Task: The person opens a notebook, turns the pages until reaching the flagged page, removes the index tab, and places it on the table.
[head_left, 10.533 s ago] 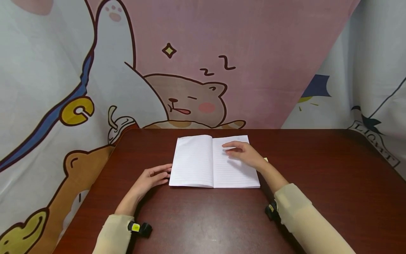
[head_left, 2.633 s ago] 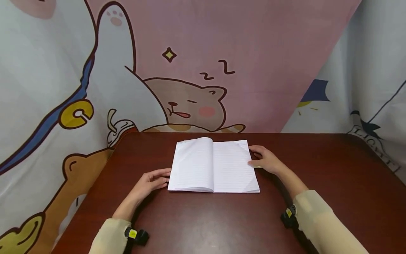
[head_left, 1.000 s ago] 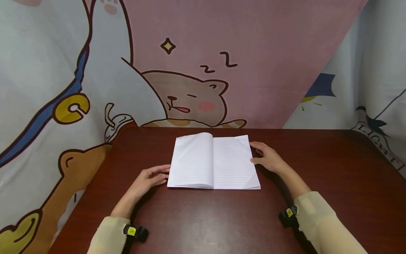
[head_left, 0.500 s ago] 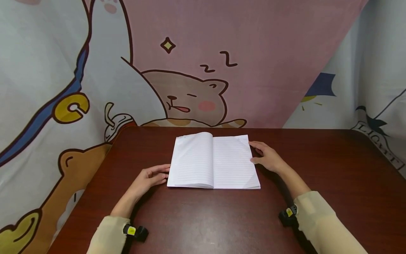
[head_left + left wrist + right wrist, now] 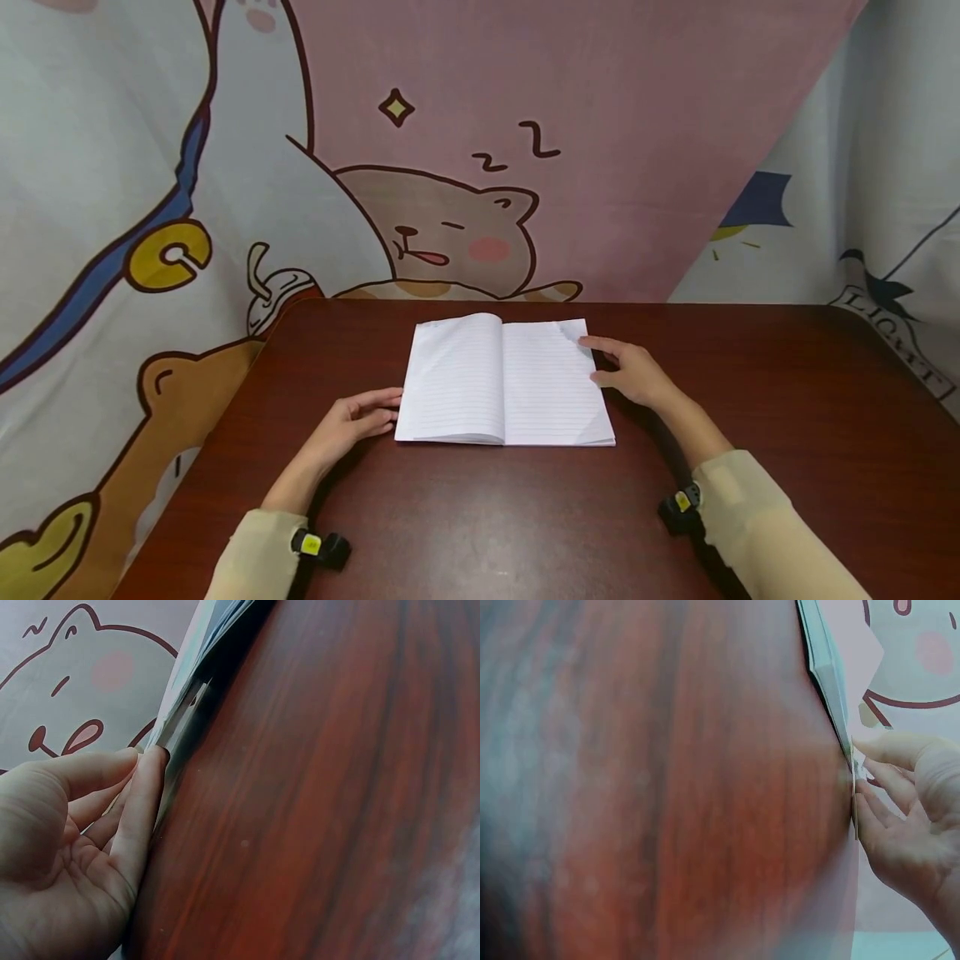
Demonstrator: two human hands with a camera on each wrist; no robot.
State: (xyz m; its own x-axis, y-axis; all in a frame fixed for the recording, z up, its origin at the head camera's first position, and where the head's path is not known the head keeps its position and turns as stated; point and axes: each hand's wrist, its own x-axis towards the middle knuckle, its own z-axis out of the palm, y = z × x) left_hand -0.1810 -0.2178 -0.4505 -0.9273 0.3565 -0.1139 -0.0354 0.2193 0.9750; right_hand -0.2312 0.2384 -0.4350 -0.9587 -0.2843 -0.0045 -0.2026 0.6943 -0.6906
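An open notebook (image 5: 450,383) with blank ruled pages lies on the dark red-brown table (image 5: 480,517); its left-hand pages bulge up toward the spine. My left hand (image 5: 352,425) rests beside the left edge, fingertips right at the notebook's edge. In the left wrist view, thumb and one finger of the left hand (image 5: 82,825) come close together at that edge. On the other side, my right hand (image 5: 637,371) touches the right page with its extended index finger near the upper corner, thumb at the page edge. A thin pale strip (image 5: 856,817) shows by its fingers in the right wrist view.
A cloth (image 5: 600,150) printed with cartoon animals hangs behind the table and down its left side. Both wrists, in pale yellow sleeves, carry small black cameras (image 5: 322,547). The table's back edge runs just beyond the notebook.
My right hand went from above the right page to its outer edge; since half a second ago its index finger has slid inward onto the page corner. The left hand has stayed by the left edge.
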